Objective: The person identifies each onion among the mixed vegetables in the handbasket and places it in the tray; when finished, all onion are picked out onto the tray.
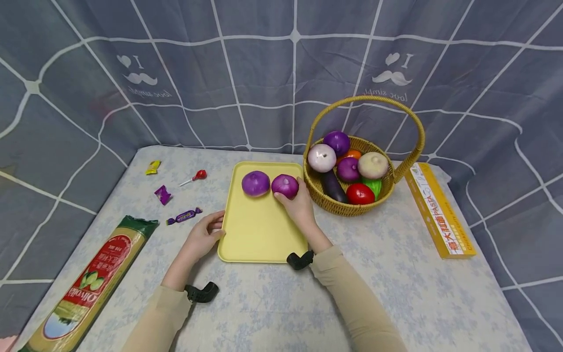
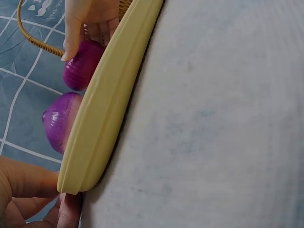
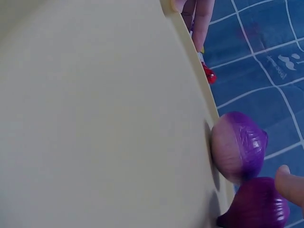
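Left of the yellow tray (image 1: 259, 234) lie an Olivoila spaghetti packet (image 1: 94, 283), wrapped candies (image 1: 184, 215) and a red lollipop (image 1: 196, 176) — all on the desk (image 1: 422, 293). The left hand (image 1: 203, 238) grips the tray's left rim, fingers curled round it. On the tray's far end sit two purple onions: the left onion (image 1: 255, 184) free, the right onion (image 1: 285, 186) held by the right hand (image 1: 300, 205), fingers curled round it. Just right of the tray, a wicker basket (image 1: 352, 208) holds onions, an eggplant, a tomato — beyond it, a yellow pasta box (image 1: 440, 210).
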Available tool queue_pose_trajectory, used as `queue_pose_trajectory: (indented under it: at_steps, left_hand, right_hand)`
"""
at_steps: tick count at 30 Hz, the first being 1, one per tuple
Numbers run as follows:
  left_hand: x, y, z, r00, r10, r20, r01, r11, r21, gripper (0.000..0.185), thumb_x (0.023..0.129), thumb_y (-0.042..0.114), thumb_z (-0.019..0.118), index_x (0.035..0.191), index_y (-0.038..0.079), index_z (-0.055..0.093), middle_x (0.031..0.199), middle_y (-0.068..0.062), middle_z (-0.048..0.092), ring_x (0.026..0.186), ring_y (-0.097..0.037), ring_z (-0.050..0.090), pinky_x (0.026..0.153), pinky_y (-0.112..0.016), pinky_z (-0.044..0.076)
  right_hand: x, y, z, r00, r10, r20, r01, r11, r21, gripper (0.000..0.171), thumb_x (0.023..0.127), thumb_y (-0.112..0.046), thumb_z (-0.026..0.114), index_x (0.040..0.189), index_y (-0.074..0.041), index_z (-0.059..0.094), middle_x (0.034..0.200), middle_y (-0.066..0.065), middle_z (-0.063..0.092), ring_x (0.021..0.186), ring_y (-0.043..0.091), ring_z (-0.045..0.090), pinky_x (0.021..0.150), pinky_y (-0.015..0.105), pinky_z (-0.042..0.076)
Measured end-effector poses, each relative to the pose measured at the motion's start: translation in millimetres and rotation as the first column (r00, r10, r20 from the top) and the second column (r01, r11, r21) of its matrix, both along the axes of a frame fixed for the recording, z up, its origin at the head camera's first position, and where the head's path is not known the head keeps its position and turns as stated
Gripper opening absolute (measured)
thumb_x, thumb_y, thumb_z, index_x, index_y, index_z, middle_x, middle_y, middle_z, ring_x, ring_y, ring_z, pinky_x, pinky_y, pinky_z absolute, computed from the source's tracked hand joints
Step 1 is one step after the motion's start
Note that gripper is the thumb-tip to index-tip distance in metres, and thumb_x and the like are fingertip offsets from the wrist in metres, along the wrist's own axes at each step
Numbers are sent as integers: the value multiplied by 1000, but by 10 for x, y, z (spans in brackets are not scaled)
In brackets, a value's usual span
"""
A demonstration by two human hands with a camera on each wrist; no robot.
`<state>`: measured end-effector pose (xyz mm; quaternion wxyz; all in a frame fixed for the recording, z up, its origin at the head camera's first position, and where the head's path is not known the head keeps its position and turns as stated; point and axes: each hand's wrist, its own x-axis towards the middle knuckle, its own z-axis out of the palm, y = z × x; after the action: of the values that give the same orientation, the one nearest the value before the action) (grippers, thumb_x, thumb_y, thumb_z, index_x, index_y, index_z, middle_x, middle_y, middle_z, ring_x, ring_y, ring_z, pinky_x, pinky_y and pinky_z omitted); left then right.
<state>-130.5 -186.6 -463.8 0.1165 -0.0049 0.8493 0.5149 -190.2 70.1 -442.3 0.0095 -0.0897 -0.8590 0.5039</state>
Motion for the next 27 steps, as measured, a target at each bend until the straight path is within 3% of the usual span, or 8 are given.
queue_pose_trajectory:
  at_steps: [6,10,20,27]
  left_hand:
    - [-9,-14,4,1000,-17,6,17,1000,10,55,96,-2,54,148,-3,38,138,-25,50,123,-37,52,86,-19,50]
    - [0,-23,18,1000,-18,5,18,1000,9,55,96,-2,54,148,-4,37,138,-26,50,123,-37,52,85,-18,49]
    - [-14,-41,-4,1000,-27,0,27,1000,4,54,96,-2,54,148,-4,38,138,-26,50,122,-38,52,85,-19,49]
    - [-17,-48,11,1000,-27,6,26,1000,14,55,96,-1,54,148,-4,38,139,-26,50,123,-38,52,85,-17,48]
  right_hand:
    - [81,32,58,999,6,-36,-3,997,78,86,84,-30,77,151,0,33,150,25,41,135,40,45,112,53,37]
    - [188,95,147,996,27,-84,-14,989,150,76,85,-27,76,147,0,40,144,24,48,132,40,49,109,52,40]
    - [450,566,518,984,17,-175,-19,1000,-14,35,93,-18,68,123,-1,65,118,15,70,106,28,67,94,41,53]
    - [408,1069,710,964,-91,-251,99,995,20,28,94,-18,65,119,-4,68,113,14,72,102,25,68,88,27,53]
